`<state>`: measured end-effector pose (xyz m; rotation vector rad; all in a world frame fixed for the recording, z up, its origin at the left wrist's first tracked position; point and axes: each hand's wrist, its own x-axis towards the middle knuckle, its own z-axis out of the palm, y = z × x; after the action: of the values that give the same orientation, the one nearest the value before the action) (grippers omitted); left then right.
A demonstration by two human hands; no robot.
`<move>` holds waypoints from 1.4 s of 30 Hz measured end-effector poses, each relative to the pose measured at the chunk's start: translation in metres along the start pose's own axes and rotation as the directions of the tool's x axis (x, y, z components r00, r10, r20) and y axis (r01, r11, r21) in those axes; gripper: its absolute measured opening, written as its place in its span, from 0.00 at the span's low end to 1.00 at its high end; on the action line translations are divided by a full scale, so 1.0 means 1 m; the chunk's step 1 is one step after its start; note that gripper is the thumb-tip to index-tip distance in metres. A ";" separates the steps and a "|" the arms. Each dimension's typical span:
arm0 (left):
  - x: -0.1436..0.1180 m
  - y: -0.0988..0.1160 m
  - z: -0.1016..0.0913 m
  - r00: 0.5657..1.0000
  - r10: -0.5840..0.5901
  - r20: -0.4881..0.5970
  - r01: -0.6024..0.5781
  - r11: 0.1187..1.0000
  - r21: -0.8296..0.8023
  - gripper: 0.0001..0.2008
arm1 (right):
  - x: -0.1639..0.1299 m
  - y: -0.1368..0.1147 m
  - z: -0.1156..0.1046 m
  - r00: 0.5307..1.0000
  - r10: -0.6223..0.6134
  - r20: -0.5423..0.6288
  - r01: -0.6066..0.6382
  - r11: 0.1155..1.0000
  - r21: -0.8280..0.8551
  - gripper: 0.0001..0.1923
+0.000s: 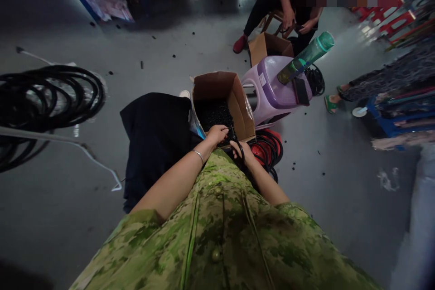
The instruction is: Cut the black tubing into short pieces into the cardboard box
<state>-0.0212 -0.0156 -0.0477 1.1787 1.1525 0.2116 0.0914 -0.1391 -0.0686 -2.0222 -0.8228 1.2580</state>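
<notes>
Over the box (222,99), left hand (217,133) cupped (contents unclear), right hand (243,150) gripping black cord (240,150)

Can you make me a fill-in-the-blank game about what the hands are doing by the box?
1. The left hand reaches into a cardboard ____ full of small black pieces.
2. The right hand holds a thin black ____.
3. The green bottle lies on a ____ stool.
4. On the left wrist sits a thin ____.

Missing words: box; cable; purple; bracelet.
</notes>
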 end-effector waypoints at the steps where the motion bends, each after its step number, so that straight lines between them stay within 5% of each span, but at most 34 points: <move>1: 0.001 -0.001 0.000 1.000 0.022 0.003 -0.022 1.000 0.016 0.06 | 0.001 -0.002 -0.003 1.000 0.000 0.022 -0.001 1.000 0.011 0.28; 12: 0.005 -0.006 -0.002 0.982 0.191 0.007 -0.187 0.955 0.230 0.12 | 0.001 -0.013 -0.017 0.997 -0.038 0.062 0.045 0.993 -0.110 0.29; 42: 0.004 -0.003 -0.004 0.986 0.164 0.023 -0.160 0.911 0.380 0.15 | -0.007 0.012 -0.007 0.987 -0.149 -0.067 0.124 0.951 -0.285 0.32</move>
<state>-0.0235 -0.0116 -0.0526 1.6231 1.1341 0.1206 0.0976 -0.1529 -0.0720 -2.1794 -1.1308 1.0134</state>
